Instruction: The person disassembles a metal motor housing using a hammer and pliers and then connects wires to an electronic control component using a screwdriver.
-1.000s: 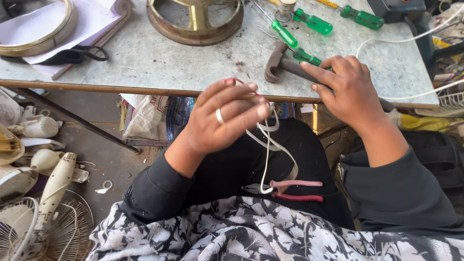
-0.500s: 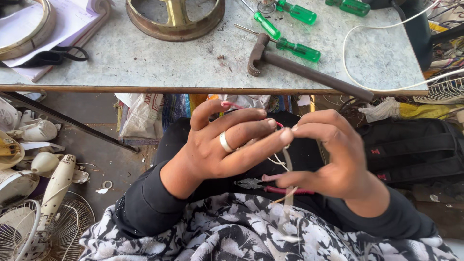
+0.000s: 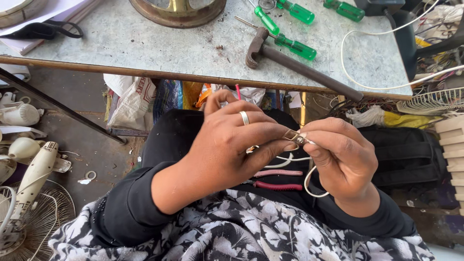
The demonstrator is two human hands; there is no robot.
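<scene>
My left hand (image 3: 232, 145), with a ring on one finger, and my right hand (image 3: 338, 154) meet above my lap. Between their fingertips they pinch a small metal connector (image 3: 294, 137) at the end of a thin white wire (image 3: 309, 181), which loops down under the right hand. Red-handled pliers (image 3: 278, 179) lie on my lap just below the hands.
A grey worktable (image 3: 145, 43) ahead carries a hammer (image 3: 299, 65), green-handled screwdrivers (image 3: 290, 43), a brass ring-shaped part (image 3: 179, 12) and a white cable (image 3: 367, 87). Fan parts and a wire guard (image 3: 29, 212) lie on the floor at left. Cluttered wires and a grille (image 3: 430, 101) sit at right.
My right hand came back from the hammer on the table down to my lap. Both hands now close on the wire's end, and the view has tilted downward.
</scene>
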